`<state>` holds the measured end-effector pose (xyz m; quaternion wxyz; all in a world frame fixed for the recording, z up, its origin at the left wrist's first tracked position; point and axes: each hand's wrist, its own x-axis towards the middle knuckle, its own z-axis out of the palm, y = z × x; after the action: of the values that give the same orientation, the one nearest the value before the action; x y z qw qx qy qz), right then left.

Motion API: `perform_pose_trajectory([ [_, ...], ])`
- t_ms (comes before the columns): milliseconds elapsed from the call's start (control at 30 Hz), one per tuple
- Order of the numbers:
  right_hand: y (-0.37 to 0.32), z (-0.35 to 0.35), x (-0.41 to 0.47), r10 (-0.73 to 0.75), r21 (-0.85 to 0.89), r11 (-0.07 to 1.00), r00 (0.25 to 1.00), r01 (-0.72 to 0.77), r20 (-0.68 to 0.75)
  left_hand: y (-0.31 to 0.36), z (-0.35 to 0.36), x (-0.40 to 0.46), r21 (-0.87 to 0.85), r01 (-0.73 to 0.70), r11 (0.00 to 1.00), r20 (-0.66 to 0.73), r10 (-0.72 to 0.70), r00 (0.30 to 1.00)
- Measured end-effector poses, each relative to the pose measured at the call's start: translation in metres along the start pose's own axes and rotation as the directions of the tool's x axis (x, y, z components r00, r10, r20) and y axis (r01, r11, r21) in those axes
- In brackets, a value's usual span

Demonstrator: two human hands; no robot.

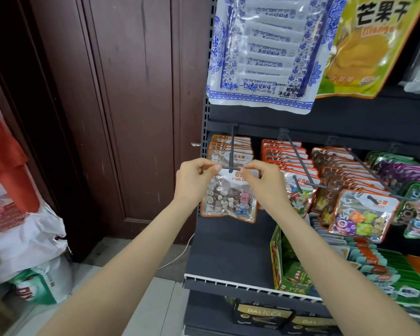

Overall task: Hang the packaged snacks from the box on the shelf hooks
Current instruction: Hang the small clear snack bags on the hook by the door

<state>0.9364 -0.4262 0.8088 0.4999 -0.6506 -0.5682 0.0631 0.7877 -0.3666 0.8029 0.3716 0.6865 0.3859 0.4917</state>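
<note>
Two bare hands hold a clear, orange-edged packet of stone candy (229,197) at the tip of a dark shelf hook (232,151) on a black retail rack. The left hand (194,177) pinches the packet's upper left corner, its fingers curled around the edge, while the right hand (262,180) pinches the upper right corner in the same way. The packet's header sits level with the crossbar at the hook's front end; whether the hole has passed over the tip cannot be told. Behind it, a row of matching stone candy packets (230,147) already hangs on the same hook. Just to the right, other hooks carry bean candy packets (294,190) and Mosaic sugar packets (360,214). Above hang a blue-and-white pouch (264,52) and a yellow-green mango pouch (369,44). On the lower shelf (228,258) stands an open green display box (289,267). A dark wooden door (121,105) stands to the left of the rack.
</note>
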Motion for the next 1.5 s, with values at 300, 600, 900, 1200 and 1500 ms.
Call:
perform_pose_trajectory([
  [300,0.005,0.009,0.007,-0.030,-0.189,0.982,0.998,0.018,-0.058,-0.011,0.006,0.012,0.137,-0.058,0.989,-0.064,0.067,0.996],
  [600,0.009,0.023,0.050,-0.073,-0.435,0.900,0.992,0.023,-0.099,-0.010,0.023,0.052,0.442,-0.081,0.893,-0.033,0.107,0.994],
  [900,0.004,0.006,0.013,-0.141,-0.474,0.876,0.987,0.090,-0.073,-0.023,0.015,0.018,0.502,-0.108,0.858,-0.118,0.191,0.974],
  [1200,0.088,-0.052,-0.156,0.219,-0.446,0.872,0.976,-0.202,-0.012,-0.044,0.096,-0.127,0.362,-0.109,0.926,0.331,-0.018,0.943],
  [1500,0.222,-0.173,-0.332,0.589,-0.545,0.687,0.808,-0.481,0.029,-0.034,0.261,-0.294,0.312,-0.118,0.943,0.709,-0.149,0.689],
])
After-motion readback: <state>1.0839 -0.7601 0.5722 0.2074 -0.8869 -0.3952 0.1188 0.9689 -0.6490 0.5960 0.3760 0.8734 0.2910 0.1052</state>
